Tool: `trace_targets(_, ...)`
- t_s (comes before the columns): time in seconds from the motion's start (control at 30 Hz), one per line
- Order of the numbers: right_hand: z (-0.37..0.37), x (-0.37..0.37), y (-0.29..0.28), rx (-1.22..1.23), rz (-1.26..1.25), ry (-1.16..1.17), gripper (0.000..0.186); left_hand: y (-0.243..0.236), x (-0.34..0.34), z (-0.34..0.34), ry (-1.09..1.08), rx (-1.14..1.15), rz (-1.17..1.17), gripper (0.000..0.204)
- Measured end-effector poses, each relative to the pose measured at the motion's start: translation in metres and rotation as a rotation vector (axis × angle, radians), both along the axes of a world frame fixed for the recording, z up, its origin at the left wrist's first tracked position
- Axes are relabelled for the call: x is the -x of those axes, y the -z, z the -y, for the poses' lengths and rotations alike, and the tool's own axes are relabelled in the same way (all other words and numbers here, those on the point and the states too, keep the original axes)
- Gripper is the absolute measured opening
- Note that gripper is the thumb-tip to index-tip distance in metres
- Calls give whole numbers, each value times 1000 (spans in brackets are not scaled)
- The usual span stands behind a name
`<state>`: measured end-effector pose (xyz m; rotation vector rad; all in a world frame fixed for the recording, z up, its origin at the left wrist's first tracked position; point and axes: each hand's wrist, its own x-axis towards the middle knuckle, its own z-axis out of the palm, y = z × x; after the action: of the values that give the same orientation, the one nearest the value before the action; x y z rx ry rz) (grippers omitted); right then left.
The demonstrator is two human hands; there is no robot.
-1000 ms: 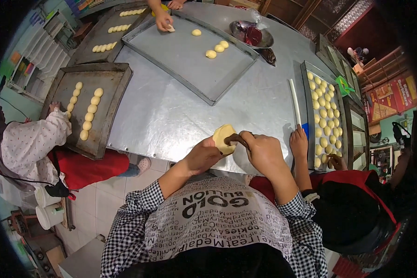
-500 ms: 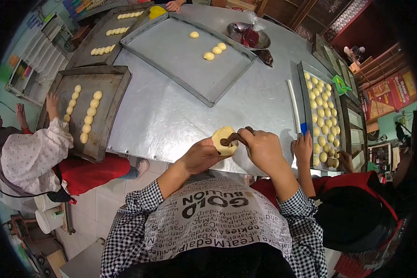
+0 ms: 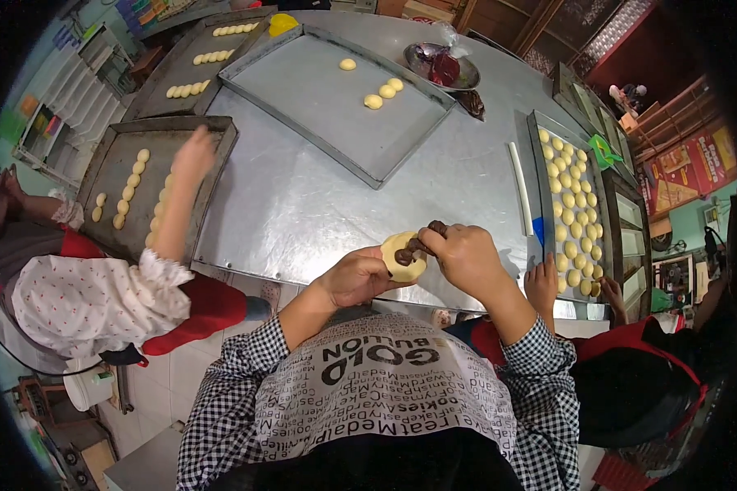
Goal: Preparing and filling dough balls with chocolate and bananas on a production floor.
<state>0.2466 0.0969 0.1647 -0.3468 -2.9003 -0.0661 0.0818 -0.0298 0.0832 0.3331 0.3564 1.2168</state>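
My left hand holds a flattened round of pale yellow dough, its fingers curled under and around the rim. A lump of dark brown paste sits on the dough's face. My right hand pinches more of this paste, and part of it sticks up past the thumb and forefinger. The paste in my fingers reaches down to the lump on the dough. Both hands are over the near edge of the metal table.
A large tray ahead bears a few dough balls. Another tray stands left, under a co-worker's arm. On the right are a white rod, a full tray and another person's hand. Farther back lies a metal bowl.
The brown strip between my right hand and the dough is now shorter and lumpier. The left co-worker's arm has swung right across the tray. A hand at the far table edge has left view.
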Motion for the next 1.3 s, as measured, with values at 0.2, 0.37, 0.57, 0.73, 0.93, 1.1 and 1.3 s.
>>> trace_targets(0.2, -1, 3, -10, 19, -77, -56, 20, 13, 1, 2, -8, -4, -42, 50)
trace_targets(0.37, -5, 3, -19, 105, -155, -44, 24, 9, 1, 1, 15, -37, -31, 50)
trace_targets(0.57, -1, 7, -17, 50, -87, -75, 21, 1, -2, -1, -51, -39, 0, 54)
trace_targets(0.73, -2, 17, -22, -68, -61, -65, 19, -9, -1, -3, -123, -8, 57, 54)
trace_targets(0.93, -4, 38, -25, -122, -69, -121, 16, -12, 8, 2, -210, -25, 97, 56)
trace_targets(1.1, -4, 47, -17, -130, -121, -94, 19, -10, 21, 5, -257, -25, 110, 59)
trace_targets(1.3, -8, 45, -18, 172, -227, 0, 19, -9, 22, 3, -265, -39, 66, 61)
